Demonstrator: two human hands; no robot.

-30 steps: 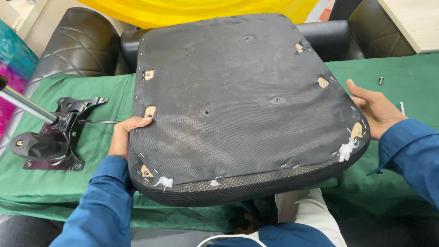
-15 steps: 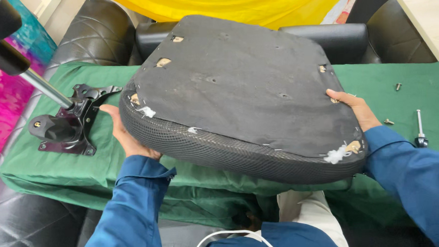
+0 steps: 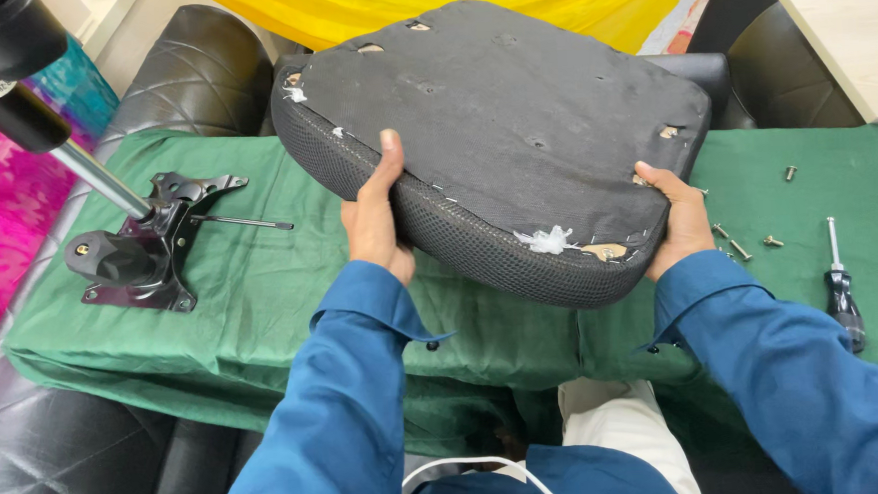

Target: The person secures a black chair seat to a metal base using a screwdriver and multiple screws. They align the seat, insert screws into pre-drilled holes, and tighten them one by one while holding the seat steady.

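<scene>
While both hands (image 3: pixel 378 220) grip it, seat cushion (image 3: pixel 503 123) tilts.

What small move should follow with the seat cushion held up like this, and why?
Probably lower the seat cushion flat onto the green cloth: the left hand and right hand hold it tilted, underside up, while the mechanism plate, screws and screwdriver lie alongside.

L hand (image 3: pixel 375 218) gripping, thumb up over top; R hand (image 3: pixel 680 222) clamped, fingers curled; both forearms extended fwd, blue sleeves.
</scene>
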